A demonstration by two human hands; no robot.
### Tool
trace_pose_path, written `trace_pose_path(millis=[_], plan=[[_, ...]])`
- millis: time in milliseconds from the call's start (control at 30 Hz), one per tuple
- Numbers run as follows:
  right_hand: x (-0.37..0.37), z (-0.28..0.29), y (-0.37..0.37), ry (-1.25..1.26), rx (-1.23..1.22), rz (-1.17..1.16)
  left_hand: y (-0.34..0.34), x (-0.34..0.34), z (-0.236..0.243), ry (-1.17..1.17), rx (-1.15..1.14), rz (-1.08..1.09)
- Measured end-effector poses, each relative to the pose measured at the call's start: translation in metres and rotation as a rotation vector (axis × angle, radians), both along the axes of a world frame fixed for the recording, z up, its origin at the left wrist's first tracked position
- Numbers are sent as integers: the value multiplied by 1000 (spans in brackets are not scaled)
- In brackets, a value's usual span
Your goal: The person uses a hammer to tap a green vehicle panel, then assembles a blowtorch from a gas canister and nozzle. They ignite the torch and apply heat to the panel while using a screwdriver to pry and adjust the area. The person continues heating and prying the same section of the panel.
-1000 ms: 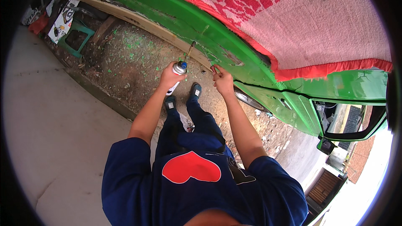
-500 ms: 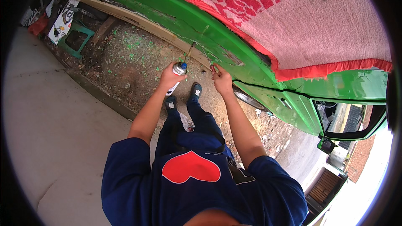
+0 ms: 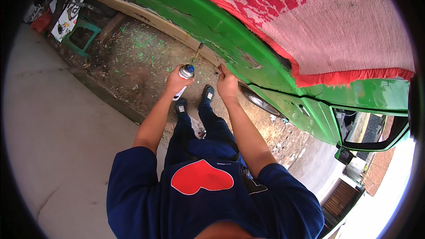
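Observation:
My left hand [image 3: 176,82] is closed around an aerosol spray can [image 3: 186,72] with a silver top, a blue nozzle and a white-and-red body. Just beyond the can, a narrow flat brownish strip [image 3: 198,53] with a dark tip points toward the green vehicle; whether the same hand holds it, I cannot tell. Close to the vehicle's lower side, my right hand [image 3: 227,82] grips a thin metal-shafted tool [image 3: 218,58], its handle mostly hidden by the fingers. Near the tool, the green body panel [image 3: 221,28] shows cracks and a rough worn patch [image 3: 250,60].
A pink and red towel [image 3: 332,35] drapes over the vehicle. Green paint flakes [image 3: 144,42] litter the dirt below. At the far left stand a green plastic stool [image 3: 84,37] and a printed white board [image 3: 68,20]. A wheel [image 3: 261,100] and side mirror [image 3: 344,155] are to the right.
My right hand has shifted slightly left and nearer me with the tool, its reddish handle now more covered. The spray can has moved a little left, tilting so its top shows more.

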State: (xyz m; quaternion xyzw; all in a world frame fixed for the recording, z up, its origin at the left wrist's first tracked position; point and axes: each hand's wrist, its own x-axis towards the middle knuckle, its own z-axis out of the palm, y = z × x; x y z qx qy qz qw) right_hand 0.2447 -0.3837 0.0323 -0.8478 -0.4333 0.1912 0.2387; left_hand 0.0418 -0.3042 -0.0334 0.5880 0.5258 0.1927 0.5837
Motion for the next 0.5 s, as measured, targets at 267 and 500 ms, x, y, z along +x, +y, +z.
trace_pose_path(millis=[267, 500], plan=[[13, 13, 11, -74, -84, 54, -2, -2, -3, 18, 57, 57], [16, 3, -1, -31, 29, 51, -7, -6, -6, -47, 115, 44]])
